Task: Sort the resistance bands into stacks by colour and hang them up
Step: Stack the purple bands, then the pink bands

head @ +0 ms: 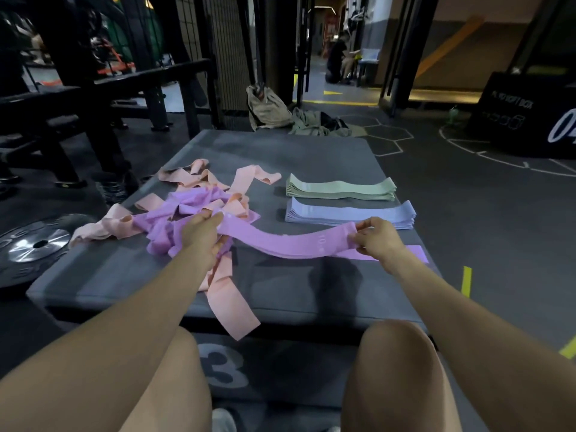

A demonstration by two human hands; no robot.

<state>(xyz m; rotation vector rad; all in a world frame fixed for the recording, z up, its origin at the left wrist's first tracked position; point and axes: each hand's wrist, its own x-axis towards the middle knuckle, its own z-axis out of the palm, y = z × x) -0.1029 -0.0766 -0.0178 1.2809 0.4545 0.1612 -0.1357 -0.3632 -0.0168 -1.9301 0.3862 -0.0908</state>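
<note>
A purple resistance band (290, 243) is stretched between my hands above a grey padded box (296, 151). My left hand (202, 233) pinches its left end and my right hand (378, 240) pinches its right end. Under it lies a flat stack of purple bands (416, 254). A tangled heap of purple bands (187, 210) and peach bands (193, 177) lies at the left. A neat green stack (341, 188) and a lavender-blue stack (349, 212) lie at the back right. One peach band (232, 307) hangs over the front edge.
A weight plate (34, 244) lies on the floor at the left beside dark benches (93, 98). Bags and clothes (293, 116) sit behind the box. A black soft box (530, 116) stands far right. A person crouches in the far doorway (338, 62).
</note>
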